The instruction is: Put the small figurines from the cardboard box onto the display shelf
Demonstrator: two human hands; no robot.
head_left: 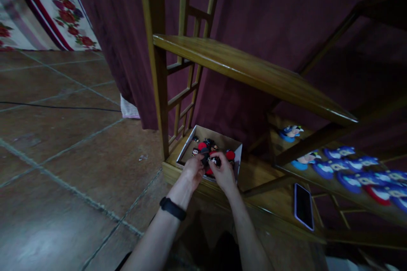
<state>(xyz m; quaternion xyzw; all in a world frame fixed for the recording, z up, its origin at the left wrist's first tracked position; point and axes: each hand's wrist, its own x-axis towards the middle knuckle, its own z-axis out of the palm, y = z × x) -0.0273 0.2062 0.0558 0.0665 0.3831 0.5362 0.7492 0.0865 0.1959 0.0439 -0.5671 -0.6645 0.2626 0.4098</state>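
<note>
A shallow white cardboard box [222,136] sits on the lowest wooden shelf, holding several small black and red figurines. My left hand [193,170] reaches in over its front edge, fingers closed on a small dark figurine [205,156] with a rounded dark part. Beside it, my right hand [224,173] pinches at the same small piece with thumb and fingertips; its details are too small to make out. The fingers partly cover what they hold. Red round bases [230,155] show among the pieces to the right inside the box.
The wooden shelf unit has an upper board [254,67] above the box. To the right, several blue-based figurines [333,167] stand on another board, with a phone [304,206] lying lower down. Dark curtains hang behind. A black cable [63,107] crosses the tiled floor.
</note>
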